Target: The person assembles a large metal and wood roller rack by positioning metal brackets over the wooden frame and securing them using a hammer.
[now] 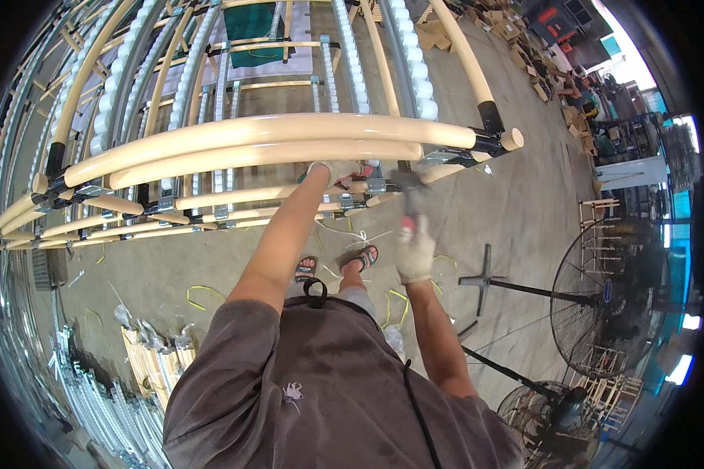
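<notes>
My right hand (416,256), in a whitish work glove, is closed around the handle of a hammer (408,184). Motion smears the tool; its dark head is beside the near right corner of a rack of beige pipes (289,130), and a red patch shows by my fingers. Ahead, my left hand (338,173), also gloved, reaches to just under the rack's front pipes. Its fingers look bent, with red and dark parts (364,170) next to them, but what they grip is too small to make out. Black joints (489,142) and metal brackets (438,159) connect the pipes.
Rows of white roller tracks (184,82) run back through the rack. Yellow straps (203,297) lie on the floor near my sandaled feet (360,260). Two black fans (606,297) stand at right. Metal tracks (117,414) and wrapped beige pipes (152,356) lie at lower left.
</notes>
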### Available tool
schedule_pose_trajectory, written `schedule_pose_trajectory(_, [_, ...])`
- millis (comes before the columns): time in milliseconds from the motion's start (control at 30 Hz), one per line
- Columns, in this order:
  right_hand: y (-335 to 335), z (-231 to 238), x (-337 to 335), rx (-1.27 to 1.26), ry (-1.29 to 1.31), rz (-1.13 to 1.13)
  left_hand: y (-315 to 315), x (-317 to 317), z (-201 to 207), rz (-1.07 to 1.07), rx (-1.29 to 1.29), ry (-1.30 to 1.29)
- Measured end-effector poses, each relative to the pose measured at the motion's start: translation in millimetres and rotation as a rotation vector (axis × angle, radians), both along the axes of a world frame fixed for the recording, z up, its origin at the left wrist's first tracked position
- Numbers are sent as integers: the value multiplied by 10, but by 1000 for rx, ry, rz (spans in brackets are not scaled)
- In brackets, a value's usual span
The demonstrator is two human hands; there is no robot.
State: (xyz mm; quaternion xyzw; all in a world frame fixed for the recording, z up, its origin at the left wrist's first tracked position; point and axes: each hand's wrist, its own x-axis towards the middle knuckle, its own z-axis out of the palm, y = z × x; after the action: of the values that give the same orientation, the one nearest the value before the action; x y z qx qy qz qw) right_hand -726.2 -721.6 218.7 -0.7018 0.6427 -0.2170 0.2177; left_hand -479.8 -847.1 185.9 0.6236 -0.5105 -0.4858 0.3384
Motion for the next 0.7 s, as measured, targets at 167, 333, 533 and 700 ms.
schedule_pose_trajectory(167, [-43, 148, 80, 17, 78, 32, 40, 4, -14, 14, 6, 2])
schedule_pose_trajectory(333, [81, 78, 158, -21, 3, 6, 49, -54, 33, 36, -7, 29])
schedule_pose_trajectory(533, [71, -70, -33, 209, -76, 6, 370, 22, 71, 241, 16, 211])
schedule_pose_trajectory(700, [297, -304, -242, 506, -611, 52, 1434, 367, -217, 773, -229, 680])
